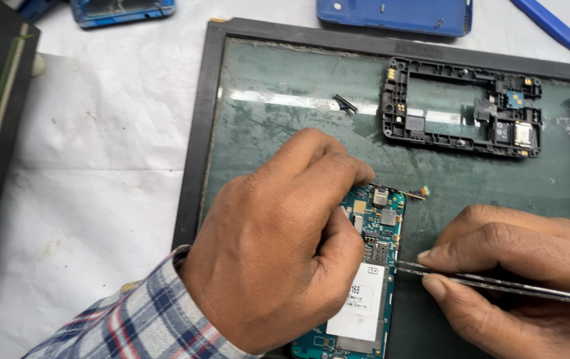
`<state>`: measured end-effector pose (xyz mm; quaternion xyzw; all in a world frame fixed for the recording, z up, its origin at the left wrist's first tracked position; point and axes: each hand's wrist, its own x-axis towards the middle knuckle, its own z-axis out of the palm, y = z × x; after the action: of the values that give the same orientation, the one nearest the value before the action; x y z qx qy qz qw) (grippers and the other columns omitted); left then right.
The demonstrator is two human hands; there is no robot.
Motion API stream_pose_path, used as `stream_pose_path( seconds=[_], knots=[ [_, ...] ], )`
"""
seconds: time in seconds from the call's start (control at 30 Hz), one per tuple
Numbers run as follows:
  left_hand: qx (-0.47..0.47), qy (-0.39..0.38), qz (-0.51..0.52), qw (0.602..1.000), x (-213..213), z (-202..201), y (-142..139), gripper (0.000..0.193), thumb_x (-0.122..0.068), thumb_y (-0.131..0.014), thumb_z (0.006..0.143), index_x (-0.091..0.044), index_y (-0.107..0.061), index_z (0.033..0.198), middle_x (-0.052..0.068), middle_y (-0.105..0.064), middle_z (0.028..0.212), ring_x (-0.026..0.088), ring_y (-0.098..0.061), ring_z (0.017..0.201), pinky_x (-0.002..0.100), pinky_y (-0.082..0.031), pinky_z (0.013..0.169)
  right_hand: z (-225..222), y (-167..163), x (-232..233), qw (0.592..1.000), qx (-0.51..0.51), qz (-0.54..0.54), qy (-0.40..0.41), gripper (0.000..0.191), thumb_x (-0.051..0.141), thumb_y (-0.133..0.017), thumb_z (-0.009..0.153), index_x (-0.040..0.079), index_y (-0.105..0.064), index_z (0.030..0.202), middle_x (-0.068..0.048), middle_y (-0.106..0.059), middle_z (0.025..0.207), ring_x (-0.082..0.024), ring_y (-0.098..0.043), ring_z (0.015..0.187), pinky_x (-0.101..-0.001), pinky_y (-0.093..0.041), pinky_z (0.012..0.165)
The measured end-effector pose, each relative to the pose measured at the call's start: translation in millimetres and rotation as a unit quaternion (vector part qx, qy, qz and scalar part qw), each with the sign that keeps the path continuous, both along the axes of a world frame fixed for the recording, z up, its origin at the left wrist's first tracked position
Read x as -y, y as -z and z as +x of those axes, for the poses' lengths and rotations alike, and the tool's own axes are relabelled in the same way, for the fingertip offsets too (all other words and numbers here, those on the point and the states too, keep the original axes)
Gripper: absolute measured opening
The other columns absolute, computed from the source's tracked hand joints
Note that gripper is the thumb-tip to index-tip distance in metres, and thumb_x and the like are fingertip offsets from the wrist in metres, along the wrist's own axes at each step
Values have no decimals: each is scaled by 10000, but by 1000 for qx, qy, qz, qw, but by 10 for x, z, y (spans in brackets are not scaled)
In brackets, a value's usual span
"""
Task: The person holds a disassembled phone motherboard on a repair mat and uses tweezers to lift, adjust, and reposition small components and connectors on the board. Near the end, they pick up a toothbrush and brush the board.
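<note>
**Tweezer tip at the circuit board's right edge**

Nearest the camera, the left hand [278,246], in a blue, red and white plaid sleeve [138,326], lies curled over the teal-green phone circuit board with metal shields and a white label [371,279]. Its fingers are pressed together, fingertips bearing on the board's upper left part and holding it flat. What lies under the palm is hidden.

The right hand [517,266] pinches slim silver metal tweezers [497,284] between thumb and forefinger. The tweezers run nearly level, from the right edge of the view toward the left, and their tip meets the board's right edge about midway along its length. The board's long axis runs away from the person, tilted slightly right at the far end, so the tweezers cross it almost at a right angle. The right hand is therefore the working hand at that edge; the left is the clamp.

The board rests on a dark green work mat with a black frame [198,133], set on the paper-covered counter [99,133]. A small orange-tipped flex connector [420,193] projects from the board's upper right corner. Well apart, farther back on the mat, lies a black plastic phone mid-frame [457,139].
</note>
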<state>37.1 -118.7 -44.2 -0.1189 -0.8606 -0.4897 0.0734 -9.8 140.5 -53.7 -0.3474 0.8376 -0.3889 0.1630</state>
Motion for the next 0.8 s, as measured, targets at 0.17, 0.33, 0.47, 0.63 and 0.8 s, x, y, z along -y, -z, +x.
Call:
stream_pose_path(
  seconds=[0.17, 0.33, 0.47, 0.63, 0.8],
  knots=[
    [9, 4, 1, 1000, -96, -83, 36, 284, 29, -579, 814, 66, -657, 1085, 170, -652, 1048, 214, -706, 639, 327, -572, 519, -54, 1, -53, 1000, 5, -13, 11, 114, 124, -817, 810, 88, -758, 900, -25, -717, 803, -109, -688, 683, -239, -554, 551],
    [11, 8, 2, 1000, -103, -83, 12, 286, 25, -580, 816, 68, -655, 1090, 171, -647, 1049, 207, -703, 629, 323, -570, 512, -56, -39, -39, 1000, 2, -16, 9, 132, 118, -823, 801, 79, -756, 909, -28, -716, 804, -111, -685, 681, -239, -552, 550],
    [13, 7, 2, 1000, -92, -60, 12, 289, 21, -579, 818, 64, -657, 1093, 167, -650, 1056, 205, -703, 627, 321, -569, 508, -40, -41, -32, 1000, 0, -20, 3, 134, 115, -819, 800, 77, -754, 910, -27, -714, 805, -109, -699, 679, -239, -553, 556],
    [10, 6, 3, 1000, -90, -48, 9, 288, 19, -581, 820, 62, -658, 1094, 167, -649, 1055, 210, -702, 629, 327, -565, 511, -36, -18, -49, 1000, -3, -23, 2, 144, 124, -824, 799, 67, -755, 911, -27, -710, 800, -118, -662, 690, -244, -549, 552],
    [12, 7, 2, 1000, -86, -47, -3, 284, 16, -583, 820, 61, -654, 1091, 169, -644, 1053, 218, -703, 635, 334, -567, 520, -60, -15, -65, 1000, 5, -22, -3, 145, 124, -824, 806, 61, -756, 917, -30, -709, 802, -120, -656, 689, -244, -545, 545]
  ],
)
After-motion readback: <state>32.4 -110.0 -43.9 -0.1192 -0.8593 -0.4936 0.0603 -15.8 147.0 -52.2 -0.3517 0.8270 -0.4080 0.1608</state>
